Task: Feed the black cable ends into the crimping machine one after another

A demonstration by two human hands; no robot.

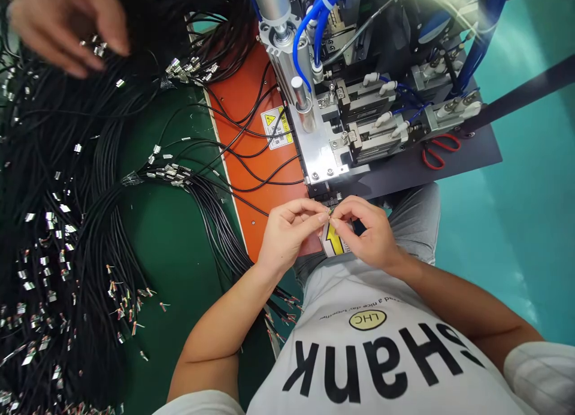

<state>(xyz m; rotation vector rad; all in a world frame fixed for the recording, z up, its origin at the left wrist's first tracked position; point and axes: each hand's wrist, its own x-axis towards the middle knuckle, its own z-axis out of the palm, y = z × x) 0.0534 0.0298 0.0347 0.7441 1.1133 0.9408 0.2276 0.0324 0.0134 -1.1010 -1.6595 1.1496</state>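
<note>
In front of the shirt, my left hand (294, 226) and my right hand (371, 229) meet, thumb and forefinger of each pinched together. Between the fingertips shows a bit of thin wire ends (330, 213), mostly covered by the fingers. Just beyond the hands stands a metal press machine (326, 145) with air cylinders and blue hoses. Several black cables (242, 154) cross the orange plate (274, 208) toward its front edge. A yellow arrow label (333, 240) lies right below my fingers.
A bundle of black cables (211, 217) with metal connectors lies on the green mat (179, 295). More cables (99, 199) are heaped at left, under another person's hand (67, 26). Red-handled scissors (440, 151) rest on the machine's dark base (476, 154).
</note>
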